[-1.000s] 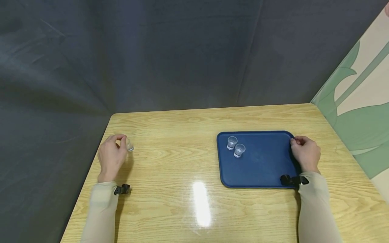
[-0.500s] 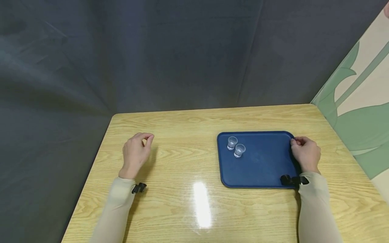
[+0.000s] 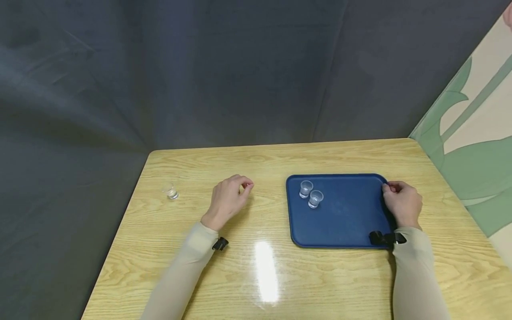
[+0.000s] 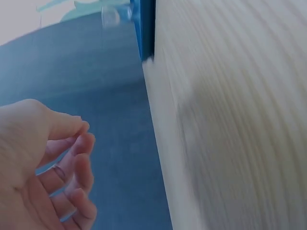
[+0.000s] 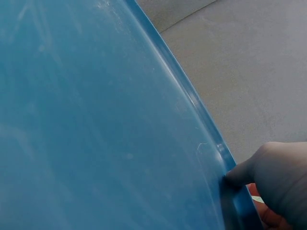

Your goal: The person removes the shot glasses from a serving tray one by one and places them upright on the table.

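Above the middle of the wooden table [image 3: 224, 266] my left hand [image 3: 228, 200] is raised with nothing in it. In the left wrist view its fingers [image 4: 84, 172] are loosely bent, the thumb tip close to the index fingertip. My right hand [image 3: 403, 204] pinches the right rim of a blue tray [image 3: 348, 222]; the right wrist view shows the thumb on top of the rim and some fingers outside it. Toward the tray's left end two small clear shot glasses stand upright, a rear one [image 3: 306, 189] and a front one [image 3: 315, 199], close together. Another clear shot glass [image 3: 171, 192] stands at the table's left.
A dark cloth [image 3: 248, 75] hangs behind the table and along its left side. To the right is a wall covering [image 3: 480, 164] with green leaf shapes. Bare wood lies between the lone glass and the tray.
My left hand has moved away from the lone shot glass, rightward toward the tray. That glass stays at the table's left. My right hand and the tray have not moved.
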Motion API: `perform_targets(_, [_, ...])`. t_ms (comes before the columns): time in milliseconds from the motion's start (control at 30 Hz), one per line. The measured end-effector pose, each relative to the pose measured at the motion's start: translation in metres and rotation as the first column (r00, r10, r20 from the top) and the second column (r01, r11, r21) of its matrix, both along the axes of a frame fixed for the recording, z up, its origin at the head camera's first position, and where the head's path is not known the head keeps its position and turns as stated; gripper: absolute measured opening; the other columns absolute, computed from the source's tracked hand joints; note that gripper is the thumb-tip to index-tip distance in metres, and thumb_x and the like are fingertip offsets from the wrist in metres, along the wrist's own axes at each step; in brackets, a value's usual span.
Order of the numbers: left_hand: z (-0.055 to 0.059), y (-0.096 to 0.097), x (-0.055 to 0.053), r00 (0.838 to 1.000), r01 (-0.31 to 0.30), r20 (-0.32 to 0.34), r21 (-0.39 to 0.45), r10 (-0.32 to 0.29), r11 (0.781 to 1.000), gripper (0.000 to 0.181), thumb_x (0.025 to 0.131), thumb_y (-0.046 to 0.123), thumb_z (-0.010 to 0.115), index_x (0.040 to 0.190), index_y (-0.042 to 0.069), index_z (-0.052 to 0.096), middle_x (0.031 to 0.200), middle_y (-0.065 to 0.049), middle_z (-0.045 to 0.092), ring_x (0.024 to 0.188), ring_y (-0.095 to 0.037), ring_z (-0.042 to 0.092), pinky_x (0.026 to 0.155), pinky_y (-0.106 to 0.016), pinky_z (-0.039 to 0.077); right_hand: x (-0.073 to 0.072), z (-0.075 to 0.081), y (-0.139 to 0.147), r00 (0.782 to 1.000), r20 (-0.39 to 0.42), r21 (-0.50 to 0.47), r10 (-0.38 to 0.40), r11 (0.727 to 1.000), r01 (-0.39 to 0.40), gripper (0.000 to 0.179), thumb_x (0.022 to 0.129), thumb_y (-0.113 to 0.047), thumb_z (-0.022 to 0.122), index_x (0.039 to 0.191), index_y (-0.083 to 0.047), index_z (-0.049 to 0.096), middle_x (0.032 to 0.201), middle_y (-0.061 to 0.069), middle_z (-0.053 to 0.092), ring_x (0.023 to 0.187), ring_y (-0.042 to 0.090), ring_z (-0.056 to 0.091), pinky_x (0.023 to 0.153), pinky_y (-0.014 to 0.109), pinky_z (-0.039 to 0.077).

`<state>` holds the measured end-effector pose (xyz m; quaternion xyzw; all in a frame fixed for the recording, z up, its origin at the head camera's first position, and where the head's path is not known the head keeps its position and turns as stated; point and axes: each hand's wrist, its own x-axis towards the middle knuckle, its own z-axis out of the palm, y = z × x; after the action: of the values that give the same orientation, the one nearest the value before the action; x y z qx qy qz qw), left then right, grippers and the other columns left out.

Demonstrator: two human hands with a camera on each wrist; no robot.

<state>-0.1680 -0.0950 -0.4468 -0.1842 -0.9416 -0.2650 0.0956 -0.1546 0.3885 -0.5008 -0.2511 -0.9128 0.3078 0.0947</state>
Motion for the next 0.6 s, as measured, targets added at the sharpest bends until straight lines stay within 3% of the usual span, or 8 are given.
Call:
perform_targets(267, [-0.003, 0.053, -0.009, 0.993, 0.081, 0.097, -0.089, -0.072, 0.993, 0.022, 0.104, 0.038, 0.070, 0.117, 0.022, 0.079, 0.100, 0.007, 0.075, 0.069, -0.009, 0.061, 0.065, -0.028, 0.049, 0.002, 0.003, 0.001, 1.000, 0.024, -0.021, 0.007, 1.000, -0.006, 0.046, 0.107, -0.032, 0.054, 0.129, 0.006, 0.070, 0.109, 0.025, 0.070, 0.107, 0.044, 0.060, 0.077, 0.040, 0.037])
perform_targets(600, [-0.004, 0.102, -0.019, 0.984, 0.115, 0.147, -0.073, -0.103, 0.991, 0.034, 0.104, 0.041, 0.068, 0.131, 0.022, 0.074, 0.113, 0.005, 0.075, 0.089, -0.015, 0.070, 0.078, -0.035, 0.056, -0.002, 0.000, 0.002, 1.000, 0.001, 0.007, 0.014, 1.000, -0.014, 0.044, 0.106, -0.031, 0.055, 0.125, 0.004, 0.071, 0.107, 0.024, 0.071, 0.104, 0.044, 0.062, 0.077, 0.040, 0.037])
